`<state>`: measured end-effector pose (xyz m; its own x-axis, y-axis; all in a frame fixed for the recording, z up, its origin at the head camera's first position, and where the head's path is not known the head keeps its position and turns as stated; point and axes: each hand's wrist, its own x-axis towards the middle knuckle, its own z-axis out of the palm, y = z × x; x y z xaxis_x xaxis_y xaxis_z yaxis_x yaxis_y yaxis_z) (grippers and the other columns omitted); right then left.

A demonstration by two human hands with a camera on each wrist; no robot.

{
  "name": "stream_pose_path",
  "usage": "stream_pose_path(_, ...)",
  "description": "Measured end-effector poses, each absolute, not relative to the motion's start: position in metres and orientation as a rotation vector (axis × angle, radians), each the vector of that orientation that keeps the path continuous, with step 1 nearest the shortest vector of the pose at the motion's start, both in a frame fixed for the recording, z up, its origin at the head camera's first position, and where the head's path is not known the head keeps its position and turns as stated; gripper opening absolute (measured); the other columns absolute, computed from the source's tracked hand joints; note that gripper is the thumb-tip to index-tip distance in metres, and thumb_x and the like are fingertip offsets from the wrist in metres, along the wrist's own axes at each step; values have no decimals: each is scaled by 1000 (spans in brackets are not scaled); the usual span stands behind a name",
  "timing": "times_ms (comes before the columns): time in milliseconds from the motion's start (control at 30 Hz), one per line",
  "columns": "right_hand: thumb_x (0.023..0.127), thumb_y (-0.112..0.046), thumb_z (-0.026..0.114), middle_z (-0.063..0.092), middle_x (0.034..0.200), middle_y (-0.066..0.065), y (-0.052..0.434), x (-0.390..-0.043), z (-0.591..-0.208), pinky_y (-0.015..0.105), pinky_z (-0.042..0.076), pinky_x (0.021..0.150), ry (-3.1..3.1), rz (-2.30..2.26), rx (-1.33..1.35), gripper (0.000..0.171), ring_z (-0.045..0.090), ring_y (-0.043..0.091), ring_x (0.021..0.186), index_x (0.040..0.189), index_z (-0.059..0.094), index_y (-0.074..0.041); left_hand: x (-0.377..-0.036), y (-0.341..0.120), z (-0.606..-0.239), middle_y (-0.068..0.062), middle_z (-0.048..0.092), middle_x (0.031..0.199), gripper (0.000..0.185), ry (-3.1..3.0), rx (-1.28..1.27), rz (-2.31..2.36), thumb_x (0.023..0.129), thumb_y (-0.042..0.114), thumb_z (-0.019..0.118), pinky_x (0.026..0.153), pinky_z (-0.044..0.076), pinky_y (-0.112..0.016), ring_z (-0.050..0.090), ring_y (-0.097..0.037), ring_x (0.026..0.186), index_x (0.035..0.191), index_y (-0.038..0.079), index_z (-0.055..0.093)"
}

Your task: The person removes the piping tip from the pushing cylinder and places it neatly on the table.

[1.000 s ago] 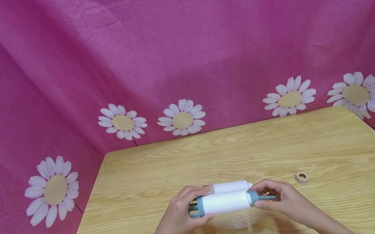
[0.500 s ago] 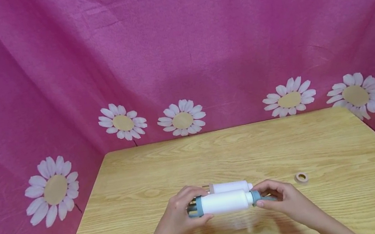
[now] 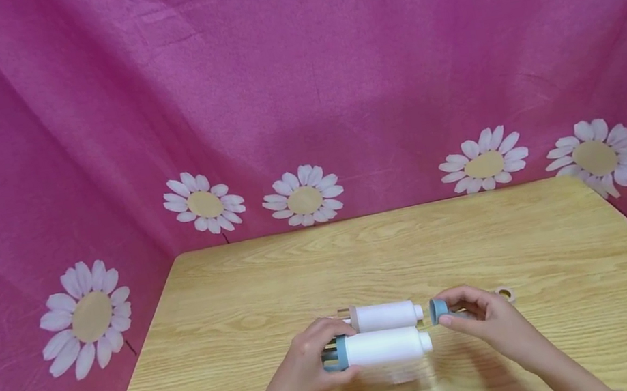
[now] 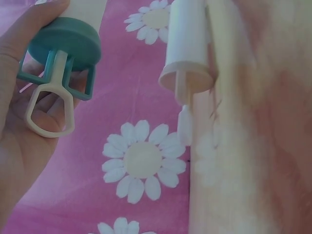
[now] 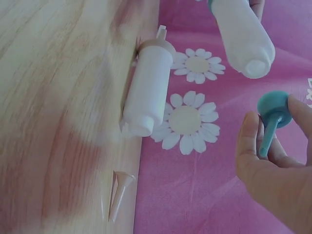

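My left hand (image 3: 316, 357) grips a white syringe-like tube (image 3: 385, 346) at its teal collar (image 4: 68, 44), which has side finger loops. A cream plunger ring (image 4: 51, 109) sticks out of that end, and a bare white tip (image 5: 256, 68) shows at the other. A teal funnel-shaped nozzle cap (image 5: 274, 107) is pinched between thumb and fingers of my right hand (image 3: 490, 318), apart from the tip. Just behind the held tube, a second white tube (image 3: 383, 316) with a beige collar (image 5: 156, 48) lies on the table.
A beige funnel-shaped nozzle (image 5: 118, 195) lies on the wooden table (image 3: 244, 304), partly behind my right hand in the head view. A pink curtain (image 3: 332, 82) with white daisies hangs along the table's back and sides.
The teal nozzle cap has come off the held tube's tip and moved right and slightly away from me with my right hand. The held tube has come slightly nearer to me.
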<state>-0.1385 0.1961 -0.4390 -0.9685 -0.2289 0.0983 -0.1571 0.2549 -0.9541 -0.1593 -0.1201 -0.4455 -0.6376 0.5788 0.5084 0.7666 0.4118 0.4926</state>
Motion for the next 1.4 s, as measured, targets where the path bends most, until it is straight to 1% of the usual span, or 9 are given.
stream_pose_path(167,94,-16,65,66,100,-9,198,-140,-438,18,56,79,2425,-1840,-328,32,64,1,90,120,60,1,-155,-113,-452,4,68,110,40,-2487,-1152,-1013,74,22,85,89,54,-22,61,-9,101,108,16,63)
stream_pose_path(333,93,-14,65,66,101,-8,197,-141,-437,19,56,79,2433,-1842,-354,32,64,1,90,119,59,3,-152,-105,-456,-1,69,114,40,-2575,-1120,-968,75,26,85,92,55,-27,64,-11,105,106,14,62)
stream_pose_path(433,93,-13,65,66,101,-9,197,-141,-436,18,56,79,2434,-1850,-374,31,64,1,90,119,59,4,-151,-101,-459,-2,69,113,40,-2636,-1085,-965,75,27,85,91,55,-26,62,-11,105,106,13,63)
stream_pose_path(633,93,-9,65,66,100,-11,195,-142,-437,18,56,77,2410,-1877,-441,27,64,-2,89,117,61,4,-152,-95,-465,0,67,106,38,-2708,-1073,-968,76,27,84,84,53,-19,58,-7,95,105,12,64)
stream_pose_path(767,92,-6,65,66,99,-12,195,-142,-438,18,56,75,2399,-1883,-482,26,62,-4,88,115,62,4,-153,-94,-470,1,67,104,37,-2759,-1054,-963,78,27,83,82,52,-17,56,-5,93,105,12,63)
stream_pose_path(1000,92,-7,66,66,99,-14,194,-142,-439,18,56,73,2404,-1886,-520,26,62,-3,87,115,62,4,-156,-95,-477,-1,67,106,35,-2819,-1018,-954,79,27,82,84,53,-20,58,-7,95,104,10,64)
stream_pose_path(1200,91,-5,65,66,100,-13,195,-142,-440,19,56,75,2412,-1860,-517,24,61,-5,89,114,63,3,-158,-95,-479,-1,67,105,36,-2853,-997,-942,78,27,83,86,52,-21,58,-7,96,103,11,63)
stream_pose_path(1400,92,-8,66,66,101,-12,197,-142,-441,19,57,76,2425,-1837,-511,25,62,-4,89,114,63,2,-159,-95,-481,-1,68,108,35,-2872,-1002,-931,77,24,82,88,51,-22,58,-9,98,103,10,62)
